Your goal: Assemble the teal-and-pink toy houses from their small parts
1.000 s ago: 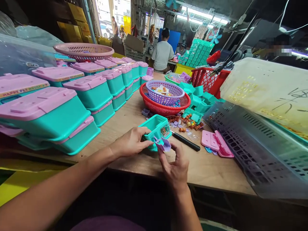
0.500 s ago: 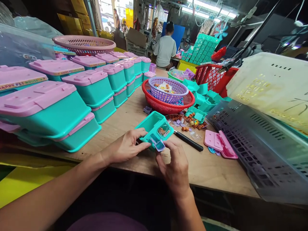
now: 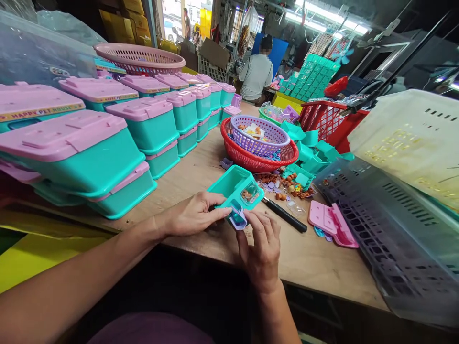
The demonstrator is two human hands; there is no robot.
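Note:
My left hand (image 3: 197, 212) grips the near left side of a small teal plastic box (image 3: 229, 184), its thumb lying along the end wall. The box is tilted above the table edge, with its open top facing up. A clear window with a brown piece behind it shows in its right part. At the near end sits a small lilac plastic piece (image 3: 238, 220), partly inside a recess of the box. My right hand (image 3: 261, 241) pinches that lilac piece between thumb and fingers. Just right of the box lies a black-handled tool (image 3: 287, 216), its tip hidden.
Stacked teal boxes with pink lids (image 3: 71, 148) line the left side. A purple basket (image 3: 260, 136) stands inside a red one (image 3: 258, 162). Loose brown pieces (image 3: 283, 186), a pink lid (image 3: 332, 220) and grey crates (image 3: 390, 243) are on the right. A person (image 3: 257, 71) sits farther back.
The view has shifted slightly, moving most of the scene to the right. The lilac piece has turned and sits closer against the box, between my right fingers and left thumb.

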